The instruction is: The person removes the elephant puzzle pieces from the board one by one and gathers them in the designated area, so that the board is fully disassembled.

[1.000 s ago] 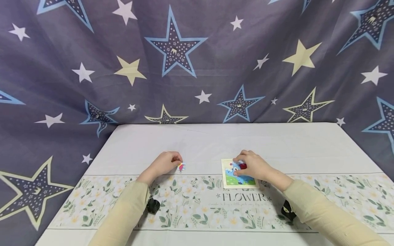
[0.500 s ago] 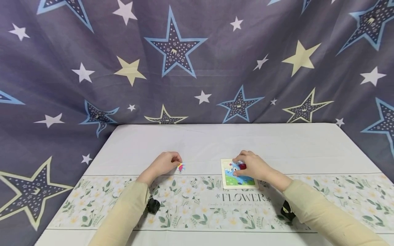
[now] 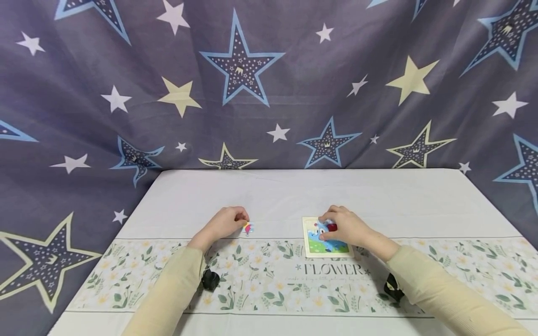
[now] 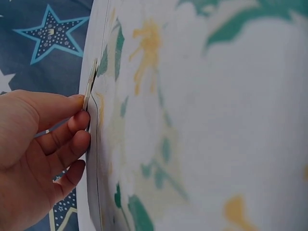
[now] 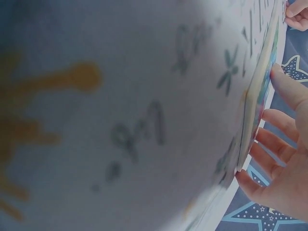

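Note:
My left hand (image 3: 226, 222) pinches a small, thin puzzle piece (image 3: 248, 228) between thumb and fingers, low over the white cloth. Pink and yellow show on the piece; in the left wrist view this puzzle piece (image 4: 90, 87) is seen edge-on. To the right, a framed jigsaw puzzle (image 3: 316, 249) with a blue elephant on green grass lies flat. Over its right part, my right hand (image 3: 346, 226) rests with fingertips on the picture, hiding some of it. From the right wrist, the puzzle's pale frame (image 5: 250, 106) appears side-on, with my spread fingers (image 5: 274, 149) touching it.
A white tablecloth (image 3: 273, 196) covers the table, crossed by a floral band (image 3: 260, 280) with the word FLOWER. Behind the table hangs a dark curtain (image 3: 294, 84) with stars. Black wrist devices (image 3: 209, 280) sit under both wrists.

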The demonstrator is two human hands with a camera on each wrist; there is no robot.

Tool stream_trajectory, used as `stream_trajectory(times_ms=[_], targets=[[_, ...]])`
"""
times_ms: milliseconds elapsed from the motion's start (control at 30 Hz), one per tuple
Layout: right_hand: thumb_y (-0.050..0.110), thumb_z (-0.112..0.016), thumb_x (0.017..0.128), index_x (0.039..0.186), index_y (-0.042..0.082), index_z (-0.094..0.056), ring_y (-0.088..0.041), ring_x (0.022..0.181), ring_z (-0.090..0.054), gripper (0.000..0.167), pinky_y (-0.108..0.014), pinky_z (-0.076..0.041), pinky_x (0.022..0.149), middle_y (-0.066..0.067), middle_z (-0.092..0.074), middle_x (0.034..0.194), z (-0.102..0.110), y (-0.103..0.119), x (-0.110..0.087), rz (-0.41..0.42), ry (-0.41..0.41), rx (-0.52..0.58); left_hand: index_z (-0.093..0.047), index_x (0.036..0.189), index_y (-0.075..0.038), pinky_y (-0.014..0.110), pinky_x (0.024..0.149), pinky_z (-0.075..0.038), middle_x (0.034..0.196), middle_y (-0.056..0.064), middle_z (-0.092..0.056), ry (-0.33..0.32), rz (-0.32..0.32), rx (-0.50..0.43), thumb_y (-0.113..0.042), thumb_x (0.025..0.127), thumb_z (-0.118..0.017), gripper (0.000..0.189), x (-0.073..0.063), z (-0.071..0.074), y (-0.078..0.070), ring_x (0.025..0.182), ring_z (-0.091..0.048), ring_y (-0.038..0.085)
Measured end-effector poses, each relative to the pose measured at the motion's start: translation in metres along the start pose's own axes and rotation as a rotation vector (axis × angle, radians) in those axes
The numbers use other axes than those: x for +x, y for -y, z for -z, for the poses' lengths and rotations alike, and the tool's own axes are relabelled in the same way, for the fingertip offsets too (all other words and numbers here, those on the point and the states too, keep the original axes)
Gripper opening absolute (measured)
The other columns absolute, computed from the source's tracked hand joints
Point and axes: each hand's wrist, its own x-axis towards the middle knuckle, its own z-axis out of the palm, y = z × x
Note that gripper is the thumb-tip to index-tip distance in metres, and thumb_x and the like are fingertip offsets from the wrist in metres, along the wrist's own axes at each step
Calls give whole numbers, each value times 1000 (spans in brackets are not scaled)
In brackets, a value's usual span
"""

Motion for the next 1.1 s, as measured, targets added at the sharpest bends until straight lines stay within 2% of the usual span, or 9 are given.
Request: stream_trajectory(times_ms=[200, 633, 833, 1100], targets=[[42, -72, 73, 113, 11, -64, -23, 95, -51, 52, -45, -43, 83, -5, -57, 104, 0, 1, -1, -11, 4, -5, -64, 88, -15, 30, 67, -41, 76, -4, -60, 3, -11, -17, -16, 88, -56, 7, -3, 2, -2, 68, -50, 11], [41, -72, 73, 112, 9, -64, -23, 94, -51, 51, -44, -44, 82, -5, -57, 103, 2, 3, -1, 4, 3, -6, -64, 93, -14, 29, 63, -42, 78, -3, -61, 23, 25, -47, -19, 90, -55, 10, -4, 7, -7, 65, -51, 12], [41, -72, 74, 112, 10, -64, -22, 93, -52, 50, -44, -44, 81, -5, -57, 102, 2, 3, -1, 18, 2, -11, -64, 97, -12, 29, 65, -43, 80, -2, -62, 21, -13, -53, -19, 90, -55, 13, -3, 6, -11, 67, -52, 10], [41, -72, 73, 117, 9, -61, -22, 96, -51, 55, -44, -43, 85, -4, -56, 105, 7, 1, -1, 42, 72, -2, -64, 97, -13, 29, 66, -43, 73, -4, -61, 15, -14, -56, -20, 91, -55, 13, 0, 2, -16, 65, -52, 10]])
